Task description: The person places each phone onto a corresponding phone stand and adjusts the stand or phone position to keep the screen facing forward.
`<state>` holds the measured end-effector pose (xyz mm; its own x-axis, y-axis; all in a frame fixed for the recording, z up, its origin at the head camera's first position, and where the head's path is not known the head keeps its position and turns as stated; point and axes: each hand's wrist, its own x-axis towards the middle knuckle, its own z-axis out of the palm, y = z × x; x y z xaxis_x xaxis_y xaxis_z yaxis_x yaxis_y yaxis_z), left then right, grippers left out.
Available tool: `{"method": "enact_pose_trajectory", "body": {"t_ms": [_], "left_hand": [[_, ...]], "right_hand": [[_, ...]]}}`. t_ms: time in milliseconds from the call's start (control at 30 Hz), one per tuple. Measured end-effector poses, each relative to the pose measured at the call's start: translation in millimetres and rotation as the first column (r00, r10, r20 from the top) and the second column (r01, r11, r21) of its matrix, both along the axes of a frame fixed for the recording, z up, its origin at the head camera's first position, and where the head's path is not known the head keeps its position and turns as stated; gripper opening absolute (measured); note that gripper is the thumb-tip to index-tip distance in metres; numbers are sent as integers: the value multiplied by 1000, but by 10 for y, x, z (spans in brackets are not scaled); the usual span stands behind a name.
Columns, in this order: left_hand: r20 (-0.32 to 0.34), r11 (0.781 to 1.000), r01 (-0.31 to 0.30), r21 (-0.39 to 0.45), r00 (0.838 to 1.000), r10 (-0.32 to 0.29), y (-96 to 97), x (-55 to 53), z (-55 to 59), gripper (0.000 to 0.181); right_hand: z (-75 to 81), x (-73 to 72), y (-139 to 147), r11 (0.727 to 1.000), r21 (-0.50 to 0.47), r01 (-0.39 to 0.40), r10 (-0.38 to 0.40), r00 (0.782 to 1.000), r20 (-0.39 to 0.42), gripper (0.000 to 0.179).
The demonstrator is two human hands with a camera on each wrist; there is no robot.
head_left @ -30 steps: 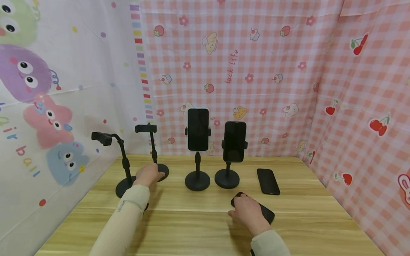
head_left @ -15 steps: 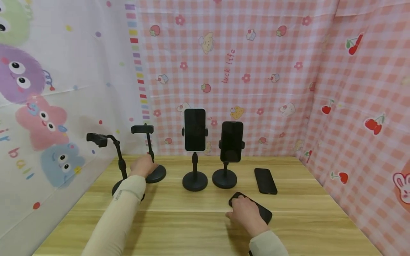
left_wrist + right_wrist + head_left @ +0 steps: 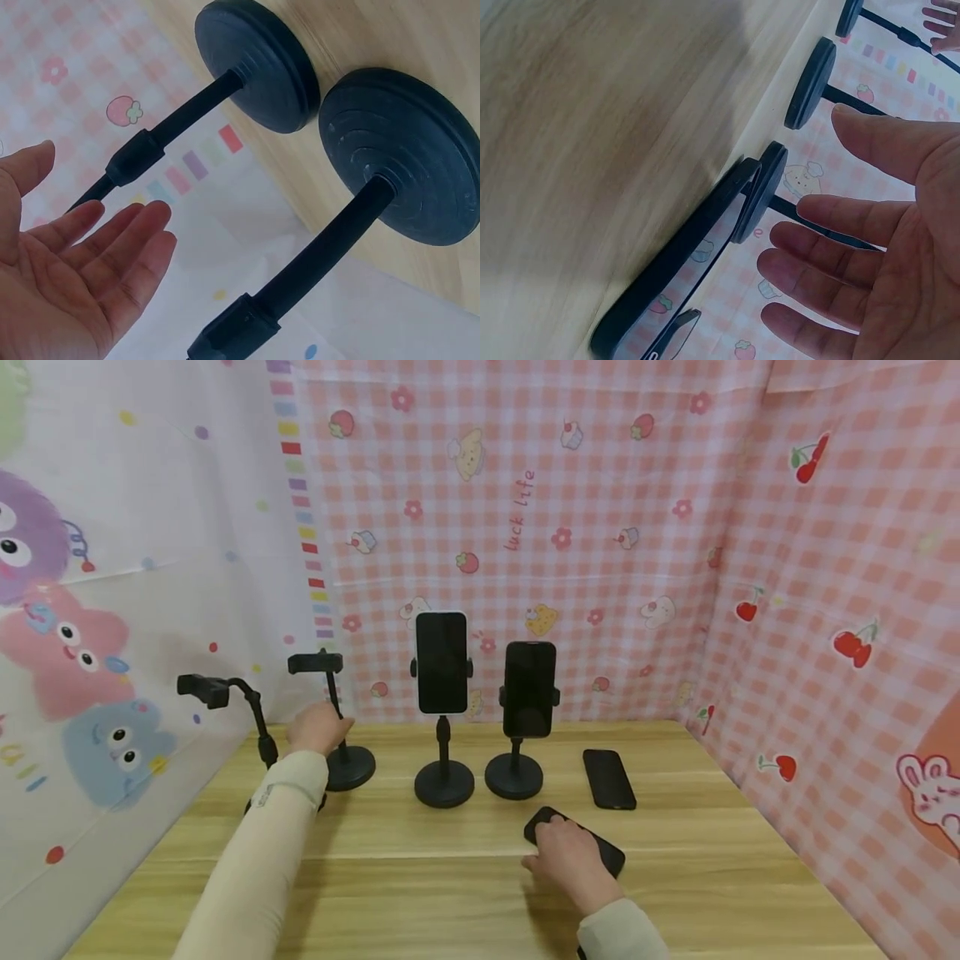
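Observation:
My left hand (image 3: 315, 729) reaches to the back left, beside the pole of a black phone stand (image 3: 351, 768) whose clamp is vacant. In the left wrist view its fingers (image 3: 127, 232) are loosely spread, with that pole (image 3: 199, 112) just past the fingertips. Another stand with a vacant clamp (image 3: 204, 690) is to its left, its base mostly behind my sleeve. Over a dark phone (image 3: 609, 857) lying flat on the table hovers my right hand (image 3: 570, 860). The right wrist view shows its fingers (image 3: 810, 277) relaxed and apart from the phone (image 3: 641, 296).
Two more stands, one at centre (image 3: 444, 785) and one right of it (image 3: 514, 778), carry upright phones: a white-edged one (image 3: 441, 662) and a black one (image 3: 529, 689). A second phone (image 3: 609, 779) lies at the right on the wooden table (image 3: 420, 893). Patterned cloths hang behind.
My left hand has risen from near the back-left stand's base to alongside its pole. The whole scene has shifted left in view; my right hand stays over the same phone.

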<state>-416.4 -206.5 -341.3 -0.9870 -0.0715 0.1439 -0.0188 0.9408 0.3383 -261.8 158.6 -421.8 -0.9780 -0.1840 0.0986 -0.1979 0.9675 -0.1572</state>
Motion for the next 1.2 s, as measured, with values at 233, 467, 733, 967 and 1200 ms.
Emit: {"method": "enact_pose_trajectory", "body": {"t_ms": [233,467,733,967,1200], "left_hand": [[12,1000,-12,24,1000,12,-18,-88,23,43],[-26,996,-54,68,998,56,-56,-219,5,41],[-58,980,-57,189,996,69,-56,-261,-8,40],[-116,958,-52,283,989,88,-51,-260,-20,37],[-185,973,-32,228,980,76,-24,-258,-27,32]], "right_hand": [[19,6,11,1000,-4,-2,2,1000,3,38],[16,29,49,1000,11,0,1,1000,-28,38],[20,35,71,1000,3,7,-7,1000,-23,38],[-13,9,70,1000,5,14,-14,1000,-21,38],[-31,0,64,1000,7,9,-9,1000,-29,40]]}}
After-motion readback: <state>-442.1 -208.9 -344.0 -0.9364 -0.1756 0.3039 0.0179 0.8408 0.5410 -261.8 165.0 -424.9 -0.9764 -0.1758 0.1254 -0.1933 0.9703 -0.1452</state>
